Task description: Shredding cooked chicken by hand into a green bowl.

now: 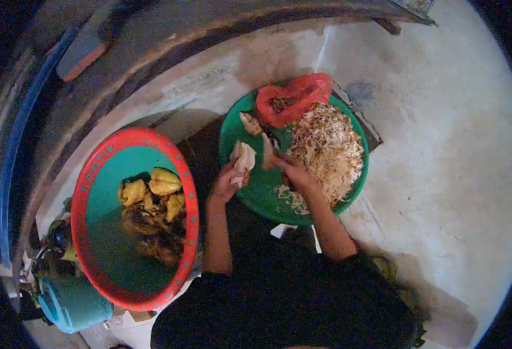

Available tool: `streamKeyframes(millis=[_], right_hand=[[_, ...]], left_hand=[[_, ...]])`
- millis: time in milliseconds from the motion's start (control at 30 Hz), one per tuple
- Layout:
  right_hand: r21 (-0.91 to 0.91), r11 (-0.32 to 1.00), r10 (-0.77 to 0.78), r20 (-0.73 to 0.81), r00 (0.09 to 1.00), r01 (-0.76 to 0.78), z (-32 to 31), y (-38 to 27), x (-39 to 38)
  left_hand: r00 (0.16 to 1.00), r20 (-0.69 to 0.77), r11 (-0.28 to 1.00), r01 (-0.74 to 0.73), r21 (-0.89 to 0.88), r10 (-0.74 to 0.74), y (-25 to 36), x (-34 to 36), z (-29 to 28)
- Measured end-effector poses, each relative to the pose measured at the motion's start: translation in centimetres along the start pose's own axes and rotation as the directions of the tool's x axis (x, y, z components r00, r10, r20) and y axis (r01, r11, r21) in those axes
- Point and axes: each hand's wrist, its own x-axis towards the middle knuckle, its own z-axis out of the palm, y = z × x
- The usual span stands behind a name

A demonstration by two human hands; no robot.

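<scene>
Over the green round tray point(256, 198), my left hand point(226, 181) is closed on a pale piece of meat point(244, 158) that looks like cooked chicken. My right hand point(297, 172) is closed round a blurred, pale elongated strip point(267, 152); whether it is meat or a tool I cannot tell. Just beyond the hands another piece of meat point(249, 124) lies on the tray. A large heap of shredded meat point(331, 154) covers the tray's right side. Behind it an open red plastic bag point(294, 100) has small brown bits inside.
To my left stands a big basin point(193, 203) with a red rim and green inside, holding several yellow chicken pieces point(165, 181) and darker parts. A blue lidded bucket point(75, 305) is at lower left. A dark wooden edge point(169, 49) curves past the far side, above the pale floor point(442, 145).
</scene>
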Motion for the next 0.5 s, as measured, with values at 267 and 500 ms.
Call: streamKeyframes(millis=[267, 500], right_hand=[[-0.048, 0.953, -0.283, 0.195, 0.939, 0.298, 1.8, -0.5, -0.4], [-0.259, 0.925, -0.222, 0.222, 0.949, 0.277, -2.5, 1.8, 0.6]], left_hand=[[0.989, 0.121, 0.996, 0.09, -0.01, -0.088, -0.9, 0.1, 1.1], [0.984, -0.007, 0.965, 0.176, 0.193, -0.178, 0.0, -2.5, -0.8]])
